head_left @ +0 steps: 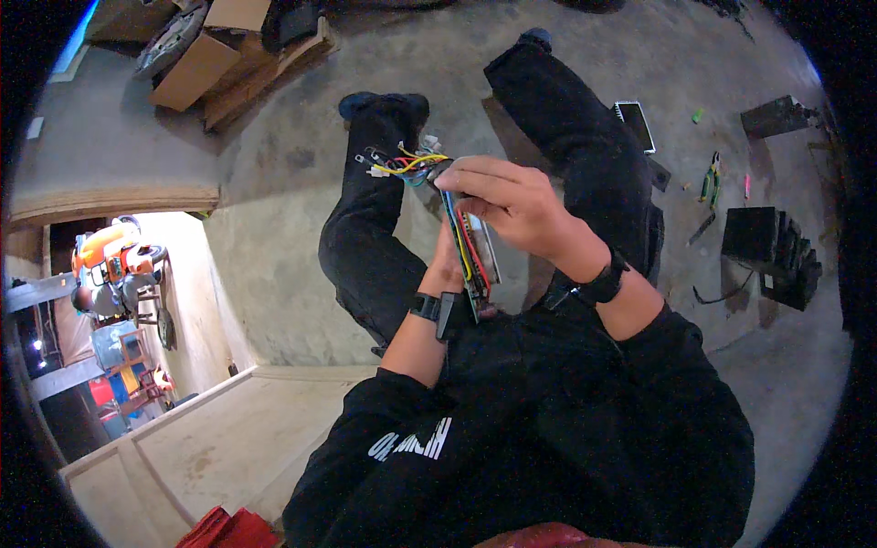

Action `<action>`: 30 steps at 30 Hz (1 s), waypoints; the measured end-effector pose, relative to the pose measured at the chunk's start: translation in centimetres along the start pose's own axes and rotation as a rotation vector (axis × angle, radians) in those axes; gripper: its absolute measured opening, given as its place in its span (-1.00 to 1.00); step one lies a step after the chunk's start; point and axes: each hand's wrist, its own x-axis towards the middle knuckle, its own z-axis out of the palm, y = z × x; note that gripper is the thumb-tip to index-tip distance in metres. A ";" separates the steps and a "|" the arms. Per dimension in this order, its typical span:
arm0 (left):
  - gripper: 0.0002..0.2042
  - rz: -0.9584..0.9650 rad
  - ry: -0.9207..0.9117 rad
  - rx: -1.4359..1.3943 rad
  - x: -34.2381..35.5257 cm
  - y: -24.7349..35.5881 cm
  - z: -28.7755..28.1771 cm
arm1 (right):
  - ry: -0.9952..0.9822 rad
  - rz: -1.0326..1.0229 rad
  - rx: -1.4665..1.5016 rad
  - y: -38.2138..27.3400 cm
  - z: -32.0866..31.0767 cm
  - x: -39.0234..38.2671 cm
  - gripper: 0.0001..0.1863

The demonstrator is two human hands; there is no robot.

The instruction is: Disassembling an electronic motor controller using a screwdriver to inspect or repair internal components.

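Observation:
A narrow circuit board [473,260] stands steeply tilted between my hands, above my lap, with yellow, red and blue wires running along it. My left hand [445,254] grips the board from behind and below; most of its fingers are hidden by it. At the board's upper end, my right hand [512,201] pinches the base of the wires between thumb and fingers. From there a bundle of coloured wires [406,166] with white connectors and ring terminals fans out to the left, over my left trouser leg.
On the concrete floor to the right lie green-handled pliers [709,178], a pink stick-like item [746,187], a white-rimmed dark rectangular case [637,126] and several black blocks [767,239]. Cardboard boxes [196,73] are piled at the far left. An orange motorcycle [114,245] shows through a doorway.

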 end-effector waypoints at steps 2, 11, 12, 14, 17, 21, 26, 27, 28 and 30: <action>-0.52 0.004 0.009 0.051 -0.2 0.2 0.4 | 0.020 0.047 -0.065 0.2 0.0 0.0 -0.57; -0.53 -0.075 0.043 0.020 -0.7 0.3 0.7 | 0.035 -0.044 0.007 0.6 0.6 -0.2 -0.50; -0.53 -0.065 0.076 0.049 -0.5 0.0 0.2 | 0.044 -0.055 0.015 0.9 0.7 -0.4 -0.49; -0.53 -0.045 0.136 0.112 -0.5 0.2 1.1 | 0.087 -0.025 -0.071 0.9 0.9 -0.6 -0.49; -0.53 -0.013 0.049 -0.018 -0.2 0.0 -0.3 | 0.144 -0.032 -0.061 0.5 1.9 0.1 -0.51; -0.50 0.061 -0.088 0.061 0.8 -0.8 -0.5 | 0.049 -0.041 0.026 1.3 1.1 -0.7 -0.54; -0.49 0.055 0.094 0.126 -1.9 0.2 2.1 | 0.200 -0.077 -0.124 0.8 1.5 0.1 -0.53; -0.49 0.060 0.057 0.116 -1.1 -0.1 1.7 | 0.137 -0.035 -0.060 0.6 1.2 0.5 -0.54; -0.50 0.064 0.028 0.102 -0.6 -0.1 1.6 | 0.070 0.013 0.010 0.4 1.0 0.3 -0.55; -0.51 0.008 -0.032 -0.022 -1.0 0.1 0.9 | -0.033 -0.008 0.095 1.1 0.8 -0.2 -0.58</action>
